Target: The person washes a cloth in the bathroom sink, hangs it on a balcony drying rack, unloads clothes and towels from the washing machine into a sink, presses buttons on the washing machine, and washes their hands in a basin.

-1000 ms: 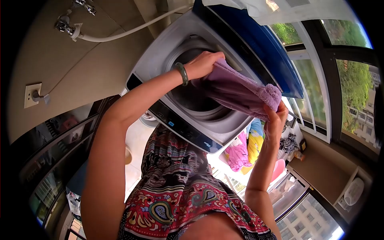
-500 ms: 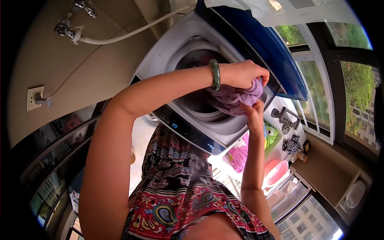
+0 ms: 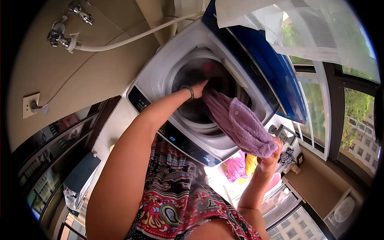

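A purple fleece garment [image 3: 240, 122] stretches from the dark drum [image 3: 188, 110] of a top-loading washing machine [image 3: 154, 76] out over its right front rim. A small round button-like spot shows on its fuzzy surface. My right hand [image 3: 273, 154] is closed around the garment's outer end, beyond the machine's corner. Inside the drum opening, my left hand [image 3: 197, 89], with a dark green bangle [image 3: 188, 92] at the wrist, is beside the garment's inner end. One finger of it points outward; the others are partly hidden in shadow. A reddish item [image 3: 208, 67] lies deeper in the drum.
The blue lid [image 3: 266, 64] stands raised behind the drum. A white hose [image 3: 132, 41] runs from the wall tap [image 3: 58, 37]. Pink cloth [image 3: 235, 168] and yellow cloth [image 3: 251, 164] lie below the machine's right side, near a pink basin [image 3: 274, 181]. Windows line the right.
My left hand has let go of the bunched garment and moved left into the drum. My right hand has drawn the garment outward and down to the right, so it now hangs stretched.
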A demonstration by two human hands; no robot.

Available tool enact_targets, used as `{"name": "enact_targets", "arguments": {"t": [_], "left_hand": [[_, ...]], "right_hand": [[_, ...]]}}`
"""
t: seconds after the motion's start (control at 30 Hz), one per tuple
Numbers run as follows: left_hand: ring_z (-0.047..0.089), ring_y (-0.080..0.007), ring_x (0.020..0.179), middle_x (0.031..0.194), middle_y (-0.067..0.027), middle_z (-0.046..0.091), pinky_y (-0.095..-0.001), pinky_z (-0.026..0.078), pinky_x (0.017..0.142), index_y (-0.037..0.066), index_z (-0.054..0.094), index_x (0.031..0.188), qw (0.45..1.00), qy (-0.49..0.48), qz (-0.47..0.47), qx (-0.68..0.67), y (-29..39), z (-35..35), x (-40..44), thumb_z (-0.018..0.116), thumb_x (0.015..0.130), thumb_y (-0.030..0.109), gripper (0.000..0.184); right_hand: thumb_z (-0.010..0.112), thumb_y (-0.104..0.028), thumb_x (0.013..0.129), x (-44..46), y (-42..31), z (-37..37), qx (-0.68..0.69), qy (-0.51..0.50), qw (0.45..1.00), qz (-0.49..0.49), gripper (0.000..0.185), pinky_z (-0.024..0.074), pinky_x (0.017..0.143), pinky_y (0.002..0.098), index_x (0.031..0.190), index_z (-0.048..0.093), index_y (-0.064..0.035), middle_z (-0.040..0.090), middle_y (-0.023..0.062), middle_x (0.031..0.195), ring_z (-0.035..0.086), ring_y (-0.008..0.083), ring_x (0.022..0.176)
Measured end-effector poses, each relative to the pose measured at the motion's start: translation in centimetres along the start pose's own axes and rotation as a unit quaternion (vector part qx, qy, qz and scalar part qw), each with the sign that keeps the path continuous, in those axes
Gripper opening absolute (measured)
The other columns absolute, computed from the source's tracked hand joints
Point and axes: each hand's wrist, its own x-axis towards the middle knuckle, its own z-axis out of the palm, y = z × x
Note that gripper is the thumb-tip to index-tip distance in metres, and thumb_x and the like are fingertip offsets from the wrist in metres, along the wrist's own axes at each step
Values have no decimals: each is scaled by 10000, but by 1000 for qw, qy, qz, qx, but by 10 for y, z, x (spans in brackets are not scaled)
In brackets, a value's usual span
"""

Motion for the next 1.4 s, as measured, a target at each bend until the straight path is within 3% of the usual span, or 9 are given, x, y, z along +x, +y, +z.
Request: {"name": "enact_targets", "arguments": {"t": [0.1, 0.3, 0.4, 0.53, 0.63, 0.9, 1.17, 1.3, 1.4], "left_hand": [[545, -265, 1119, 1149, -174, 597, -336, 398, 983, -3, 481, 1264, 962, -226, 20, -149, 19, -30, 12, 575, 783, 30, 491], [559, -149, 676, 778, -28, 609, -284, 463, 632, 22, 584, 926, 927, -143, -83, -336, 52, -46, 11, 587, 812, 115, 148], [481, -84, 605, 671, -35, 519, -257, 414, 558, 5, 494, 794, 958, -123, 6, -259, 83, -73, 10, 563, 805, 53, 85], [477, -291, 597, 699, -172, 524, -376, 412, 585, -20, 463, 787, 977, -103, 97, -161, 139, -82, -13, 582, 775, 73, 151], [526, -371, 661, 716, -194, 548, -406, 410, 585, -9, 486, 771, 972, -183, 110, -102, 186, -88, -26, 579, 736, 83, 136], [575, -279, 865, 926, -109, 570, -362, 471, 769, 37, 552, 939, 958, -30, 130, -253, 213, -57, -51, 585, 711, -17, 236], [594, -267, 900, 947, -72, 594, -367, 488, 803, 57, 610, 961, 975, -45, 185, -113, 157, -17, -57, 673, 727, 15, 246], [620, -281, 765, 854, -85, 620, -355, 510, 657, 66, 632, 892, 978, 101, 156, -96, 150, -36, -62, 634, 749, 13, 153], [627, -262, 745, 845, -70, 617, -333, 511, 634, 65, 621, 862, 972, 141, 182, -47, 201, -64, -71, 651, 729, 10, 146]], "right_hand": [[686, -162, 652, -3, 4, -7, 16, -13, 996, -91, 350, 481, 749, 303, 903, 615, 70, 655, 135, 876, 627, 192, 777], [706, -124, 711, 16, 64, -10, -116, -50, 978, 168, 349, 462, 726, 236, 1001, 637, 57, 669, 41, 846, 592, 96, 799], [668, -82, 722, 33, 144, 2, -265, -77, 947, 164, 276, 497, 694, 320, 953, 627, 64, 675, 134, 785, 650, 241, 717], [762, -175, 696, 27, 229, 2, -414, -221, 849, 244, 783, 458, 909, 403, 1346, 370, 17, 590, 232, 1164, 572, 384, 1068], [754, -136, 692, 46, 192, 22, -343, -46, 938, -22, 825, 454, 926, 376, 1382, 323, 4, 590, 218, 1167, 568, 367, 1080], [644, -55, 745, 20, 170, 1, -246, 62, 952, 170, 145, 480, 671, 279, 863, 684, 20, 661, 108, 742, 618, 158, 713], [631, -172, 864, -8, 83, -8, 62, 136, 974, 171, 248, 411, 894, 280, 1013, 653, 25, 646, 92, 1009, 573, 166, 956], [683, -271, 805, -17, 51, -18, 76, 121, 989, 30, 315, 385, 742, 283, 909, 682, 27, 635, 98, 862, 527, 170, 797], [715, -292, 758, 0, 42, -11, -91, 65, 993, 47, 464, 406, 832, 317, 1115, 646, -4, 553, 106, 1158, 521, 189, 956]]}}
